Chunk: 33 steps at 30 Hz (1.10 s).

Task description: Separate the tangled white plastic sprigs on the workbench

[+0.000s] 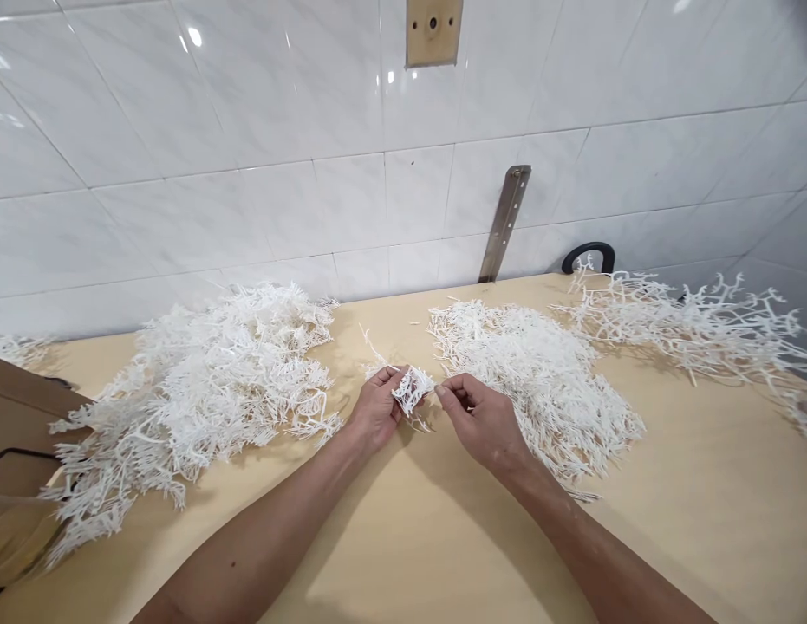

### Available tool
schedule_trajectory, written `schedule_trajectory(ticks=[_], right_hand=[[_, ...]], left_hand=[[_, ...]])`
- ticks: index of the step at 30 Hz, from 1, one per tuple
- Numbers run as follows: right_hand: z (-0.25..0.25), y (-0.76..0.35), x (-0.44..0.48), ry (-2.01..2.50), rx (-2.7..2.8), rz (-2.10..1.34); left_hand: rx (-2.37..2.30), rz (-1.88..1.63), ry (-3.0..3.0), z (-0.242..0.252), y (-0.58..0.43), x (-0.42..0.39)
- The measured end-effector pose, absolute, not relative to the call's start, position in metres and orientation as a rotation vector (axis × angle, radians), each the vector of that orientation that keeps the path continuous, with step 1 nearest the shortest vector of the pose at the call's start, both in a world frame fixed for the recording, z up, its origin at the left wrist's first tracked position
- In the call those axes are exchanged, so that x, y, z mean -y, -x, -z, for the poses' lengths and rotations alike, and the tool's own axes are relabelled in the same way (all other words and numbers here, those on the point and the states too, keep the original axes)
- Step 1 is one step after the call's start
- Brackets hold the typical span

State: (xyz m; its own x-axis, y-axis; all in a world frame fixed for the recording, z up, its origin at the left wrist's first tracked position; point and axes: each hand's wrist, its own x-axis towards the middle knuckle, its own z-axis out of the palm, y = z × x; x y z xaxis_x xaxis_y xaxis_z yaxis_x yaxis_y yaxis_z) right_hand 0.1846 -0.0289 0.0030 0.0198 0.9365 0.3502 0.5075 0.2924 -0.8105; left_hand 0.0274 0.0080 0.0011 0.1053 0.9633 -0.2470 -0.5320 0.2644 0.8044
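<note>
My left hand (377, 407) grips a small white plastic branching piece (413, 388), held just above the tan tabletop (442, 537). My right hand (481, 420) is beside it, fingertips pinching at the piece's right edge. A big heap of white branched plastic frames (201, 390) lies to the left of my hands. A flatter heap of thin white strips (539, 381) lies right behind my right hand.
A third spread of larger white branched frames (695, 325) sits at the far right near a black handle (588, 253). A brown cardboard box (19, 459) stands at the left edge. A white tiled wall (247, 130) with a metal bracket (504, 224) backs the table.
</note>
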Motion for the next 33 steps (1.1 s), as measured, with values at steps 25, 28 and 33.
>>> schedule_trajectory(ticks=[25, 28, 33], right_hand=[[0.0002, -0.1847, 0.0262, 1.295, 1.663, -0.481], [0.0013, -0.1846, 0.0263, 1.271, 1.683, -0.535], [-0.0012, -0.1857, 0.0261, 1.264, 1.57, -0.748]], left_hand=[[-0.837, -1.11, -0.652, -0.0026, -0.0226, -0.0033], [-0.82, -1.071, -0.674, -0.0044, -0.0209, -0.003], [-0.752, -0.974, -0.739, -0.0055, -0.0192, -0.0031]])
